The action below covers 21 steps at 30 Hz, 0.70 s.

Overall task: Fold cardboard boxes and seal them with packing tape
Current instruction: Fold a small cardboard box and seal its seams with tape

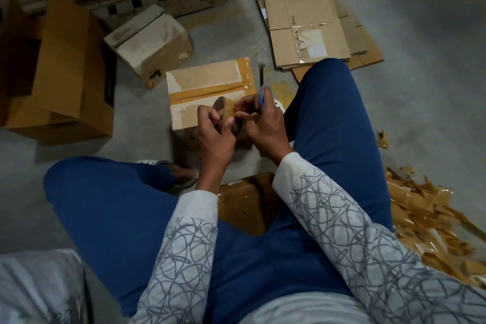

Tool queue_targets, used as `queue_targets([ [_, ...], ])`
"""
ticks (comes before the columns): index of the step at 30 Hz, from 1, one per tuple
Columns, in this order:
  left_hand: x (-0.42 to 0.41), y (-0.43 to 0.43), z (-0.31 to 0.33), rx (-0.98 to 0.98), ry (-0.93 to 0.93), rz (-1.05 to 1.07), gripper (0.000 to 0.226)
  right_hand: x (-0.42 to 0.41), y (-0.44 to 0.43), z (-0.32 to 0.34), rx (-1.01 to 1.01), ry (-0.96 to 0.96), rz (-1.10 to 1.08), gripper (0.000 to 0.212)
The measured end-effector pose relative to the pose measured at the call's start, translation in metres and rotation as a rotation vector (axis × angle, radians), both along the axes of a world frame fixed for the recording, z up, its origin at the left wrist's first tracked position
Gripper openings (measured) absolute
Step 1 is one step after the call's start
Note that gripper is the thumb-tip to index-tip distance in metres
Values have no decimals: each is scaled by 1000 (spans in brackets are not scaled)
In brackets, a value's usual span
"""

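Gripping a round brown packing-tape roll (220, 109), the left hand (214, 131) steadies it so the right hand (264, 119), its grip clutching a blue-handled cutter (262, 97), pinches the tape end above a tan cardboard box (207, 81) on the floor.

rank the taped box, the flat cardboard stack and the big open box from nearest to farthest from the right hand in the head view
1. taped box: directly in front of the right hand, which is raised just over its near edge.
2. flat cardboard stack: farther ahead on the floor, to the right.
3. big open box: far over on the left side.
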<state>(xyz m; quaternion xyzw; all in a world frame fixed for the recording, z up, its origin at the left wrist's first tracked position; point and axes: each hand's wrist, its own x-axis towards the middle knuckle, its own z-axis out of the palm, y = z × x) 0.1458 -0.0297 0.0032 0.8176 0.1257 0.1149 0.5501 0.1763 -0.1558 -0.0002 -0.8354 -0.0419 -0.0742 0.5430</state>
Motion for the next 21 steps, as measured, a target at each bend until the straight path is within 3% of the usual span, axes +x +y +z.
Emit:
queue_targets([
  [2, 2, 4, -2, -52, 2, 16, 31, 1, -2, 0, -35, -24, -1, 44],
  [9, 2, 10, -3, -102, -19, 10, 32, 2, -2, -5, -151, -117, 6, 34],
  [17, -4, 0, -2, 108, -61, 16, 31, 0, -2, -2, -203, -99, 43, 25],
  [21, -6, -7, 2, 213, -128, 31, 20, -3, 0, -2, -169, -14, 55, 31],
])
